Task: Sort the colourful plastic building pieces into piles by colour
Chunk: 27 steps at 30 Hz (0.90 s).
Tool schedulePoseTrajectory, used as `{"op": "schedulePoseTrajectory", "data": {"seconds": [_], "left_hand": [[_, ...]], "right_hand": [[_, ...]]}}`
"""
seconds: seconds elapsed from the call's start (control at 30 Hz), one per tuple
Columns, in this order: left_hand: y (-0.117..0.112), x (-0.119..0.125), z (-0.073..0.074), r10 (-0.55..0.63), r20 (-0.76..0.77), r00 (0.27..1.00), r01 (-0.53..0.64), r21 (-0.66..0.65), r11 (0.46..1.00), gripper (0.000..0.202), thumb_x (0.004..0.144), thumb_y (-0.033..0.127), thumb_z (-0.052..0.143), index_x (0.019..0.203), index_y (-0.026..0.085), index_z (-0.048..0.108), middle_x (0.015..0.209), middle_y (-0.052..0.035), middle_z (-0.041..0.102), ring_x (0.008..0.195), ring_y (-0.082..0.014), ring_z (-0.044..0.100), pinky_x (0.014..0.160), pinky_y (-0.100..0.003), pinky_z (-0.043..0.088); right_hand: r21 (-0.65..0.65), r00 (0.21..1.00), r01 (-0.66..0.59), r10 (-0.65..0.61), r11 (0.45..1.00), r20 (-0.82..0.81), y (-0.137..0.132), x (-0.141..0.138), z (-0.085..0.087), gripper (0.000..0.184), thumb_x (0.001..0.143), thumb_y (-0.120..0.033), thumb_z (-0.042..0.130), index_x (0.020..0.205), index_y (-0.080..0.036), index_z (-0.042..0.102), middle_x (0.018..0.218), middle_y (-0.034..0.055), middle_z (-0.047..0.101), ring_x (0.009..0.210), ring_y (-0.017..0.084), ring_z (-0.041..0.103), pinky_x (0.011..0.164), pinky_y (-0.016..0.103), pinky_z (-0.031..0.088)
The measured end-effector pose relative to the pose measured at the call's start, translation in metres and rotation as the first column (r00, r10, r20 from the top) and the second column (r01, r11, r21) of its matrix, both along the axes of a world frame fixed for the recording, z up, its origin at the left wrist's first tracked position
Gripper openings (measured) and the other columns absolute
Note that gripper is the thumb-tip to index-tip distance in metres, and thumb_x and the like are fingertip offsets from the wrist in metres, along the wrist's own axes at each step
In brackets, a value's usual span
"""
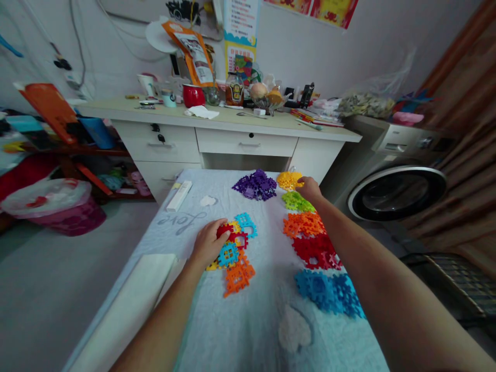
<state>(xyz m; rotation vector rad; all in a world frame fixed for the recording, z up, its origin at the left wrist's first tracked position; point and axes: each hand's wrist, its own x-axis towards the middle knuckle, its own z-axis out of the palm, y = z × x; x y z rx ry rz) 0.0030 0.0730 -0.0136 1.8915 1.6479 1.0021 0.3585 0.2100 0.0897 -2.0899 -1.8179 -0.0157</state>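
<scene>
My left hand (208, 241) rests at the left edge of a flat group of joined plastic building pieces, its fingers closed on a red piece (237, 237). Blue pieces (228, 254) and orange pieces (239, 274) belong to that group, with some yellow showing between. Farther off, my right hand (310, 189) reaches to a pile of yellow building pieces (289, 180), fingertips pinched at its right edge. Nearer along that side lie piles of green (297, 201), orange (302, 224), red (315, 252) and blue pieces (327, 290). A purple pile (256, 185) sits left of the yellow one.
A pale cloth (263, 330) covers the table. On its left lie a white box (179, 196) and a long white panel (127, 310). Behind stands a cluttered desk (248, 147); a washing machine (395, 170) is at right, a pink bin (65, 212) at left.
</scene>
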Motion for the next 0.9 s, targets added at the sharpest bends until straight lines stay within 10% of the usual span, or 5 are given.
{"op": "schedulePoseTrajectory", "data": {"seconds": [0.9], "left_hand": [[-0.004, 0.002, 0.005, -0.002, -0.113, 0.994, 0.007, 0.040, 0.999, 0.033, 0.083, 0.031, 0.053, 0.115, 0.026, 0.061, 0.121, -0.0040, 0.065, 0.117, -0.0242, 0.055, 0.105, -0.046, 0.039]], "right_hand": [[0.027, 0.992, 0.110, -0.111, 0.994, 0.061, 0.099, 0.023, -0.030, 0.039, 0.081, -0.007, 0.047, 0.115, -0.009, 0.067, 0.117, 0.0170, 0.059, 0.097, 0.022, 0.057, 0.088, 0.029, 0.042]]}}
